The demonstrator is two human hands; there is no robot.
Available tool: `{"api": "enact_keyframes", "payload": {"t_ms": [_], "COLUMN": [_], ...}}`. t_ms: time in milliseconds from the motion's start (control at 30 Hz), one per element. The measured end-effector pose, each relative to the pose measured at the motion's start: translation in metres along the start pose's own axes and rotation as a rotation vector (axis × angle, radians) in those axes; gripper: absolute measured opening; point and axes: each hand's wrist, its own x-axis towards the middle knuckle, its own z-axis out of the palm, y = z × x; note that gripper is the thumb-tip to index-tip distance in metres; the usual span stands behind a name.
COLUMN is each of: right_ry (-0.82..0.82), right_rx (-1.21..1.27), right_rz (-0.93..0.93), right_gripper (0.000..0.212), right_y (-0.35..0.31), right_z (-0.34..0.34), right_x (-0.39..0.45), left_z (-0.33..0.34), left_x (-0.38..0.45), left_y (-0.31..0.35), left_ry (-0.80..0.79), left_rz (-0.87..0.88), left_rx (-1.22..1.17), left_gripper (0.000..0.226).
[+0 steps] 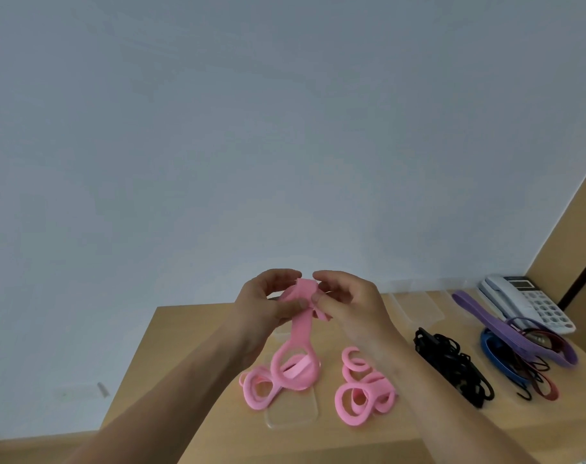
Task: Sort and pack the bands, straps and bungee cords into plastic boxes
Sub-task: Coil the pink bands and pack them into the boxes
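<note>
Both hands are raised above the wooden table [191, 333]. My left hand [268, 303] and my right hand [348, 303] pinch the top of a pink band [301, 326] between fingers and thumbs; its lower loop hangs down onto a pile of pink bands [261, 386]. A second pile of pink bands [361, 390] lies to the right of it. Further right lie a bundle of black cords [452, 366] and a heap of purple, blue and dark red bands and hooked cords [532, 353]. A clear plastic lid or box [291, 413] lies flat under the left pink pile.
More clear plastic boxes [418, 296] stand at the table's back edge, hard to make out. A white desk telephone [525, 303] sits at the back right beside a brown panel [572, 236]. A pale wall fills the upper view.
</note>
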Motion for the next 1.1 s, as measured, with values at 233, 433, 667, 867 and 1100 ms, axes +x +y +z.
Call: {"api": "enact_keyframes", "payload": {"t_ms": [233,433,667,867,1100], "right_ry": [-0.040,-0.058,0.038,0.120,0.179], "right_rx": [-0.101,-0.117,-0.249,-0.394,-0.509], "right_rz": [-0.080,-0.105,-0.265,-0.481,-0.640], "right_gripper": [0.019,0.017,0.031,0.033,0.036], "right_y": [-0.002,0.000,0.002,0.001,0.005], "right_z": [-0.003,-0.002,0.002,0.004,-0.001], "right_x": [0.002,0.001,-0.005,-0.012,-0.012], "left_z": [-0.008,-0.011,-0.011,-0.009,-0.003], "left_x": [-0.003,-0.007,-0.007,-0.006,-0.005], "left_y": [0.000,0.004,0.010,0.010,0.003], "left_ry": [-0.184,-0.214,-0.236,-0.248,-0.172], "left_rz": [-0.180,-0.207,-0.209,-0.234,-0.265], "left_rx": [-0.045,0.008,-0.154,-0.265,-0.345], "left_gripper": [0.034,0.031,0.021,0.032,0.039]}}
